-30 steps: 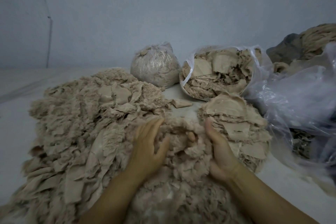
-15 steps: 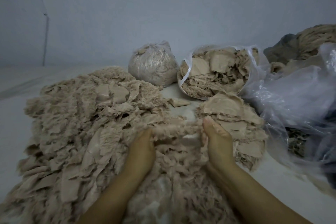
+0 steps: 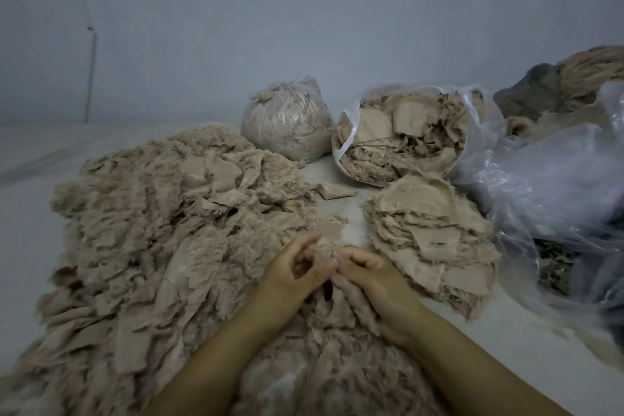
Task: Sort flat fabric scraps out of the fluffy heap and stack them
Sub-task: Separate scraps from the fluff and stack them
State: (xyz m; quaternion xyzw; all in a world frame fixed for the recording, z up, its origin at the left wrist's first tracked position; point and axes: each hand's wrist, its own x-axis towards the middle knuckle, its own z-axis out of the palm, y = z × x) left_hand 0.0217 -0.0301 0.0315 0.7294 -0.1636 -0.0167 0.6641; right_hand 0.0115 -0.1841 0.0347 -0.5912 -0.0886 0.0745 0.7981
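Observation:
A wide fluffy beige heap (image 3: 145, 230) of fabric scraps covers the left and front of the table. To its right lies a stack of flat beige scraps (image 3: 429, 230). In front of me, my left hand (image 3: 293, 275) and my right hand (image 3: 366, 272) meet at their fingertips over the heap's near edge. Both pinch one small fluffy scrap (image 3: 322, 248) between curled fingers. The scrap's lower part is hidden behind the hands.
A tied plastic bag of fluff (image 3: 287, 120) and an open bag of flat scraps (image 3: 405, 135) stand at the back. Crumpled clear plastic (image 3: 557, 186) and a dark bundle (image 3: 537, 84) fill the right side. A single scrap (image 3: 332, 191) lies between heap and bags.
My hands, spread apart and stretching a fluffy strip before, have come together at the middle and now pinch a small bunched scrap. The view shifted slightly.

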